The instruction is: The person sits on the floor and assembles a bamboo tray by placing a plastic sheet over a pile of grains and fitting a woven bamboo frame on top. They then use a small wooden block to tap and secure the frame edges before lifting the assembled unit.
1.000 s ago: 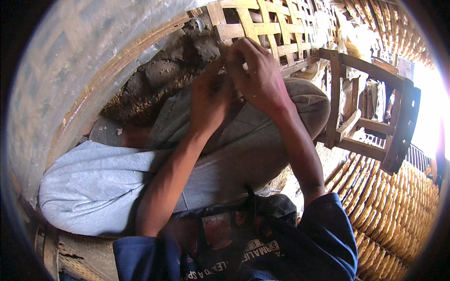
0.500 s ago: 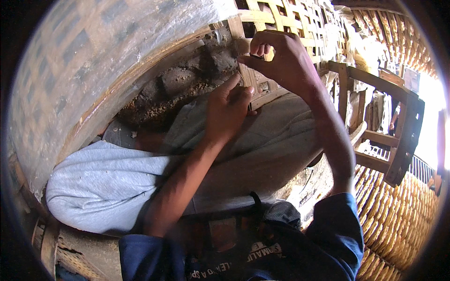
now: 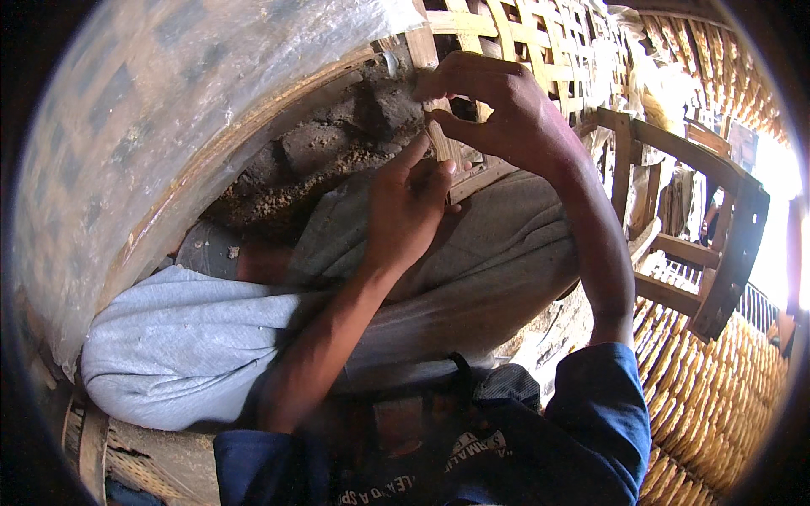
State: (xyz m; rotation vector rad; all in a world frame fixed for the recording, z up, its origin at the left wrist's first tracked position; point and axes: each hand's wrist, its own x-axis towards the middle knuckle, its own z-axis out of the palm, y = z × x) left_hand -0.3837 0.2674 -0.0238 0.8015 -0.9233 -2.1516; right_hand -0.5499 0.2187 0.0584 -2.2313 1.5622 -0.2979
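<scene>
My left hand point(image 3: 407, 207) is closed around a pale wooden slat point(image 3: 444, 142), with the index finger stretched along it and the thumb by its near side. The other fingers are partly hidden behind the slat. Over its far end arches my right hand point(image 3: 502, 108), thumb and curled fingers apart. Its thumb is by the slat, and its fingertips are slightly blurred. I see nothing held between them. The slat lies close to a wooden frame joined to a woven bamboo lattice point(image 3: 540, 38).
A large plastic-covered woven wall point(image 3: 143, 110) curves up at left. Dark lumpy clods point(image 3: 316, 148) and crumbs lie beyond my legs in grey trousers point(image 3: 186, 337). At right stand a wooden frame point(image 3: 717, 244) and rows of tan bundles point(image 3: 700, 379).
My right fingertips have moved slightly left and nearer, over the slat's far end. More of the slat shows between my hands. The left hand has barely moved.
</scene>
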